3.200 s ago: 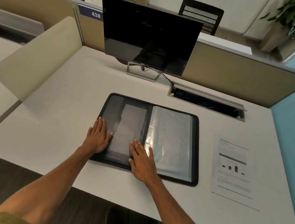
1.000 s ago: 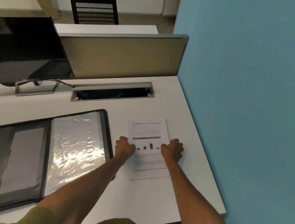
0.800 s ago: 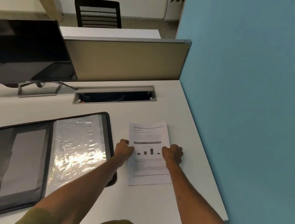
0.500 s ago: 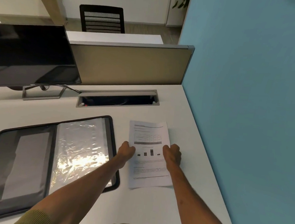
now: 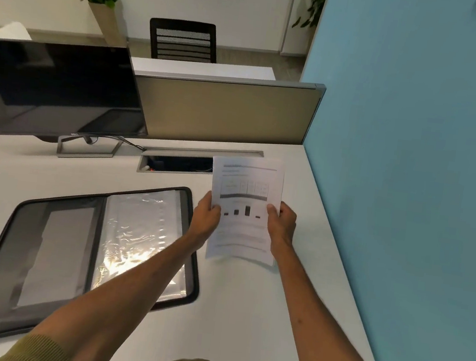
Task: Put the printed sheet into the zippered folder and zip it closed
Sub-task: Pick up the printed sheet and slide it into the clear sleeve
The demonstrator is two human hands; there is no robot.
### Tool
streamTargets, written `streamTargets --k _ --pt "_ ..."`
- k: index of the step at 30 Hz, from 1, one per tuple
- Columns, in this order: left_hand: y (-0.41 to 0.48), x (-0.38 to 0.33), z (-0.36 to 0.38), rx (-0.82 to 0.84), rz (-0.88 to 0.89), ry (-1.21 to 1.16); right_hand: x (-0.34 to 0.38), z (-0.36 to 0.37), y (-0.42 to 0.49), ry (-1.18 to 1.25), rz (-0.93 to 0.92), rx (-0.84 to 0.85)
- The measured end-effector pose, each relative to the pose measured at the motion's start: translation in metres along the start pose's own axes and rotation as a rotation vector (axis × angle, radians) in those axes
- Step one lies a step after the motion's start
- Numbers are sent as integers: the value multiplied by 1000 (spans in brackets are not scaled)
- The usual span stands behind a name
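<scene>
The printed sheet (image 5: 247, 181), white with a small table and a bar chart, is held up off the desk, tilted toward me. My left hand (image 5: 207, 217) grips its left edge and my right hand (image 5: 282, 224) grips its right edge. The black zippered folder (image 5: 54, 248) lies open flat on the desk to the left of the sheet. Its left half is a dark mesh pocket with a grey sheet inside; its right half shows shiny clear plastic sleeves (image 5: 138, 234). My left forearm crosses over the folder's right corner.
A black monitor (image 5: 54, 88) stands at the back left. A cable slot (image 5: 179, 163) is set into the white desk (image 5: 246, 306) behind the sheet. A beige partition runs along the back, and a blue wall (image 5: 410, 170) borders the desk on the right.
Both hands left the folder and went right to the sheet on the desk. They gripped its side edges and have now lifted it off the desk.
</scene>
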State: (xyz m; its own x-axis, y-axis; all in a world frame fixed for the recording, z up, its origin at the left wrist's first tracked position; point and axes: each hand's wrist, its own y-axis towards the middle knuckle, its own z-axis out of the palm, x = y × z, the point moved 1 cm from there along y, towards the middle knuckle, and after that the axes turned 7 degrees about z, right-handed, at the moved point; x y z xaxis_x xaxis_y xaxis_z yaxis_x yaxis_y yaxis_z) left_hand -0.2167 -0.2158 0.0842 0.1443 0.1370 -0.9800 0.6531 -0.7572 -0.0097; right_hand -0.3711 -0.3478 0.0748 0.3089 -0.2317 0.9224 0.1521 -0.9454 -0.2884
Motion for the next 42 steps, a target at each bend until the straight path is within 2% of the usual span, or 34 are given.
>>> streamTargets --k 5,9,15,23,33,42 --pt "13 -20 0 -191 197 -94 28 4 -5 205 -205 37" --pt "7 -8 4 -189 211 -83 20 7 -9 280 -198 26" --pt "-15 32 11 -96 106 -24 -38 14 -12 165 -26 83" --pt "3 27 -5 -104 105 -32 -17 19 4 -5 -78 101" --pt "5 23 -89 -173 35 76 20 61 -13 -15 98 472" --pt "-19 47 -182 -287 -52 72 44 138 -54 -148 62 606"
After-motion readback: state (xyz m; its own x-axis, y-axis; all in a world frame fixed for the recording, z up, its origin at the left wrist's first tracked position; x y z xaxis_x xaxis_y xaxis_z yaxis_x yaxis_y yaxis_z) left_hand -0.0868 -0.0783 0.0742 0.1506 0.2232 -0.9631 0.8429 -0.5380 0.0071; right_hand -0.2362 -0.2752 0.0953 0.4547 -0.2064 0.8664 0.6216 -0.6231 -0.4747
